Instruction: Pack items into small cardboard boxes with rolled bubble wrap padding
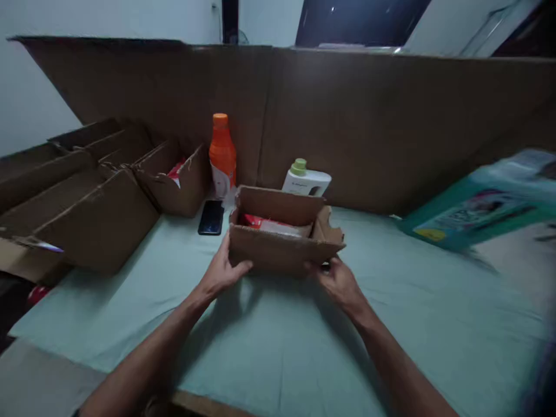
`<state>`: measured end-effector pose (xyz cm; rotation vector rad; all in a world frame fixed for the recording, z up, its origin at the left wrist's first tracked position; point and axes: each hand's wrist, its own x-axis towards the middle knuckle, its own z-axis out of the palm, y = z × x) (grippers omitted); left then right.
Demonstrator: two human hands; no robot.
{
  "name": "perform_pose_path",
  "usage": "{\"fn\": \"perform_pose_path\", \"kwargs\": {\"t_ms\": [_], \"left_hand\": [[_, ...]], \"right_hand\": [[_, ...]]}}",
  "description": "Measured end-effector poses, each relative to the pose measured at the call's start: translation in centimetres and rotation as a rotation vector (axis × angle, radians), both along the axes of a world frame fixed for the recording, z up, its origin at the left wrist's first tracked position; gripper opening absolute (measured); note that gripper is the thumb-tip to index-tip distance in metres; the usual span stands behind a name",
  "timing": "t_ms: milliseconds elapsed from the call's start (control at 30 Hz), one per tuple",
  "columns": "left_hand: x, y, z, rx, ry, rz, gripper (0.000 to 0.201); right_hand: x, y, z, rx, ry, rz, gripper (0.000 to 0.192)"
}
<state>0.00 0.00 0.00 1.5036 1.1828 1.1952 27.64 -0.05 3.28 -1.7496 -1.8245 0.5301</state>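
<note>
An open-topped, rectangular brown cardboard box (275,250) is being held mid-view, clamped low between the bare left hand (222,271) at eight o'clock and right hand (339,285) at four, probably feeling light, stiff but crushable, and being best gripped there, an orange plastic bottle (222,152) standing at eleven.

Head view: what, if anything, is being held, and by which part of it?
A cardboard box: the left hand grips its left end, the right hand its lower right corner.
</note>
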Motion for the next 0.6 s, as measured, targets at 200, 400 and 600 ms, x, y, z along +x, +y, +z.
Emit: {"fn": "perform_pose_path", "kwargs": {"t_ms": [200,400,600], "left_hand": [[6.0,-2.8,1.1,0.044,0.056,-0.149,0.106],[1.8,-11.5,-1.1,-0.087,0.053,0.067,0.089],[-6.0,-17.4,-1.6,-0.201,0.001,0.546,0.077]], "right_hand": [[7.3,-5.8,0.2,0.056,0.051,-0.19,0.04],[3.4,-9.1,-1.9,0.046,0.116,-0.053,0.032],[-8.0,-3.8,-1.3,0.005,0.223,0.417,0.022]]}}
